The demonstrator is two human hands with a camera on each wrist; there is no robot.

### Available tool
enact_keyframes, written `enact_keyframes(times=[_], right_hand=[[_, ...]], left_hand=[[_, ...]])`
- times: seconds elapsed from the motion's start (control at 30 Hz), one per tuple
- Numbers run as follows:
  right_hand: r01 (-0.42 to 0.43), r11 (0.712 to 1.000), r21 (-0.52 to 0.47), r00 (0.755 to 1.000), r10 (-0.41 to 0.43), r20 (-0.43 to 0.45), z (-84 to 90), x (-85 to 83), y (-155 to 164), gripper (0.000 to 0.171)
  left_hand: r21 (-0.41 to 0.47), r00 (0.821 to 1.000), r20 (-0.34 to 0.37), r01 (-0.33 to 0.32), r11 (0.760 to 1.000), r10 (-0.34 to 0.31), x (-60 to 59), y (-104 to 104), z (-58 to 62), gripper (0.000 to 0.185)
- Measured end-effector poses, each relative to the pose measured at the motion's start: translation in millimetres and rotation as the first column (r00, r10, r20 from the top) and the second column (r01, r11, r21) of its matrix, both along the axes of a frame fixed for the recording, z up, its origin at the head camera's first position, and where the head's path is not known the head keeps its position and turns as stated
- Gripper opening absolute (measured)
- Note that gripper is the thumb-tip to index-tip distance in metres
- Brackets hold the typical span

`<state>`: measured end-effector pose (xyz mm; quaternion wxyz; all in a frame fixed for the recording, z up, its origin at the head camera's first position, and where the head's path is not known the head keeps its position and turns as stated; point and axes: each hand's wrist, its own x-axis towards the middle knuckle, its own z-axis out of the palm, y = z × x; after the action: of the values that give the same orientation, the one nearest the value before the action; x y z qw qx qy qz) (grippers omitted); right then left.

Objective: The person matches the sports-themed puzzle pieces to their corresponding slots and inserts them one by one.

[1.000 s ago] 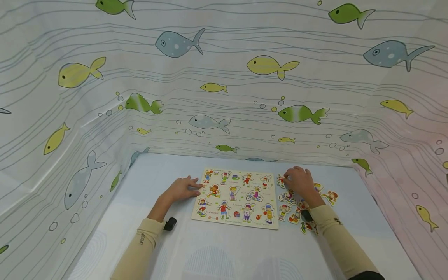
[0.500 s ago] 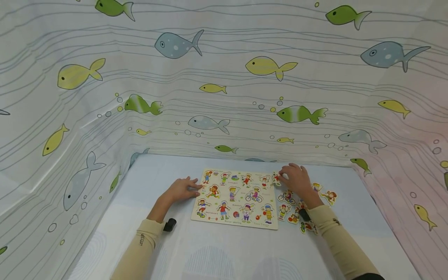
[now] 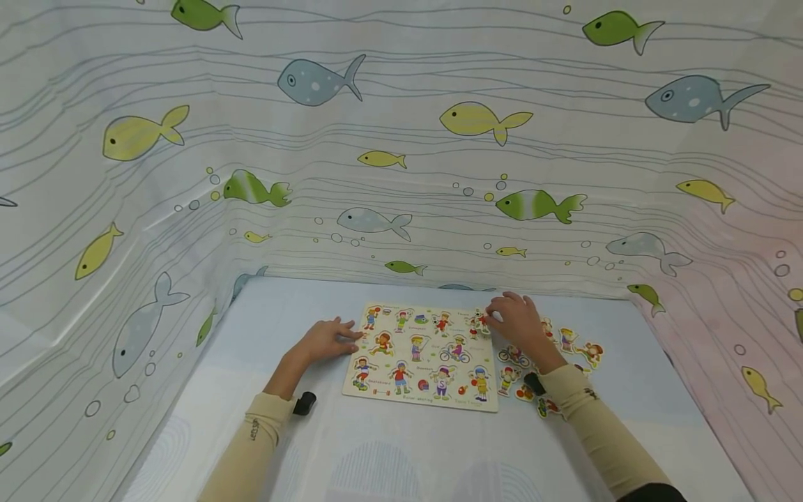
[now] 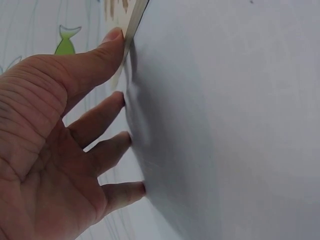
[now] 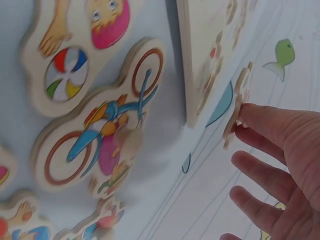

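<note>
A wooden puzzle board (image 3: 420, 357) printed with cartoon children lies flat on the pale blue table. My left hand (image 3: 347, 339) rests beside the board's left edge with straight, spread fingers. In the left wrist view, my left hand (image 4: 125, 116) has its fingertips on the table and its thumb against the board's edge (image 4: 134, 22). My right hand (image 3: 493, 319) pinches a small cut-out puzzle piece (image 3: 481, 321) over the board's upper right corner. The right wrist view shows that piece (image 5: 239, 102) edge-on at my fingertips (image 5: 250, 114), just beyond the board's edge (image 5: 192, 75).
Several loose cut-out pieces (image 3: 567, 340) lie right of the board, among them a cyclist piece (image 5: 100, 145) and a beach-ball piece (image 5: 75, 55). A fish-patterned curtain (image 3: 401, 174) walls the table (image 3: 401, 446) at the back and on both sides.
My right hand has moved left from the loose pieces to the board's upper right corner, carrying a piece. The left hand has stayed where it was.
</note>
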<state>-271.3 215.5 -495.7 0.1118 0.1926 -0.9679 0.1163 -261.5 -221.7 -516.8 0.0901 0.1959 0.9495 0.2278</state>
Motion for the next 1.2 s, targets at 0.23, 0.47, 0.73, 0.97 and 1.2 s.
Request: enact_keyframes(times=[0.23, 0.47, 0.73, 0.97, 1.2], right_hand=[[-0.035, 0.999, 0.019, 0.999, 0.035, -0.006, 4.8, 0.8, -16.3, 0.011], [-0.054, 0.998, 0.016, 0.998, 0.054, -0.015, 4.9, 0.9, -30.8, 0.011], [-0.071, 0.997, 0.015, 0.997, 0.071, -0.025, -0.8, -2.6, -40.3, 0.011], [-0.062, 0.998, 0.028, 0.998, 0.062, -0.002, -2.6, -4.8, -47.3, 0.013], [-0.070, 0.997, 0.015, 0.997, 0.070, 0.016, -4.4, -6.9, -55.1, 0.012]], left_hand=[[-0.014, 1.000, -0.011, 0.004, 1.000, -0.004, -1.1, -0.5, -1.6, 0.037], [0.006, 1.000, -0.010, 0.009, 1.000, -0.009, -0.9, -1.2, -2.1, 0.037], [0.004, 1.000, -0.011, 0.011, 1.000, -0.011, 0.5, -0.9, -0.5, 0.038], [-0.013, 1.000, -0.007, 0.005, 1.000, -0.005, 1.1, -0.8, -0.3, 0.039], [-0.001, 1.000, -0.002, -0.002, 1.000, 0.002, 1.7, -0.9, 0.9, 0.038]])
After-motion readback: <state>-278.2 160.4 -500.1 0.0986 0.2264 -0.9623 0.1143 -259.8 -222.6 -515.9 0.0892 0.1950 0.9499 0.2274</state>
